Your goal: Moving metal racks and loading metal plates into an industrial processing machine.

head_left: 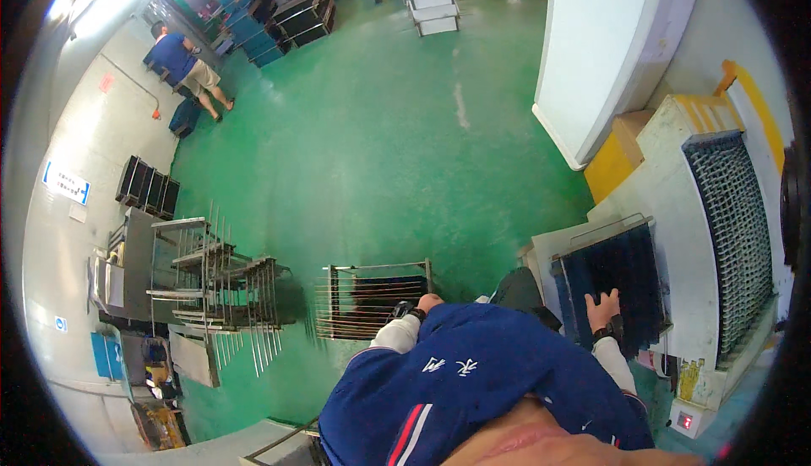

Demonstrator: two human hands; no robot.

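My right hand [602, 307], fingers spread, is over a dark blue, sheet-like load [604, 267] in a thin metal frame [583, 246]. The hand looks to rest on it, though contact is hard to make out. My left hand [429, 301] is beside a low metal rack [378, 267] on the floor, which has several thin rods across it and a dark piece inside. My sleeve hides most of that hand, so its fingers do not show. Each wrist wears a dark band.
On the right stands a pale machine with a wire-mesh belt [733, 242] and a white cabinet [583, 60]. To the left are a metal rack with projecting rods [215, 284] and dark crates [149, 187]. A person [177, 56] stands far left, near stacked crates [253, 35].
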